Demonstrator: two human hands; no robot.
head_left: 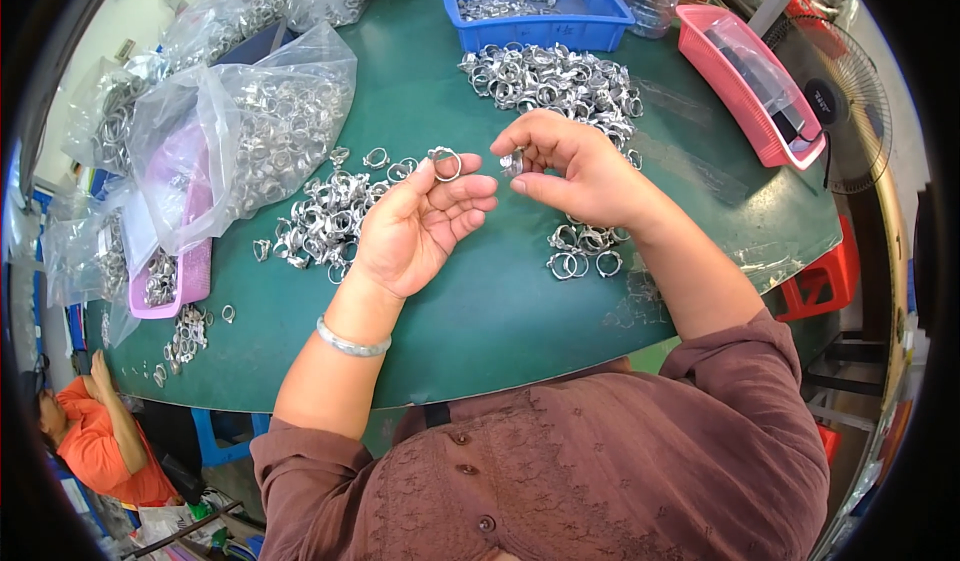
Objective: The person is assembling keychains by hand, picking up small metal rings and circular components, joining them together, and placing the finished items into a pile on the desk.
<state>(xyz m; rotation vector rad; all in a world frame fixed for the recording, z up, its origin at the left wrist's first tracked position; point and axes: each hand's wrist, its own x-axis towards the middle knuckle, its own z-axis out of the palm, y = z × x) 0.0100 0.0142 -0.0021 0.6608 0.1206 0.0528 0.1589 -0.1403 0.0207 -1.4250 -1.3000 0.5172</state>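
Observation:
Between the thumb and forefinger of my left hand (pixel 420 216) is a round silvery hose clamp (pixel 457 173), held upright. The other fingers of this hand are curled, palm up. My right hand (pixel 575 171) faces it a short way off, pinching another hose clamp (pixel 515 161) seen nearly edge-on between thumb and fingers. Left of my left hand lies a loose pile of clamps (pixel 325 216). A larger heap of clamps (pixel 545 83) spreads beyond my right hand, and a few more clamps (pixel 570 264) lie below its wrist.
A blue tray (pixel 545 33) with clamps stands at the far side of the green table (pixel 480 331). Clear plastic bags (pixel 290 131) of clamps and a pink basket (pixel 197 276) crowd the left. At right are another pink basket (pixel 735 101) and a fan (pixel 835 101). A person in orange (pixel 115 451) is at lower left.

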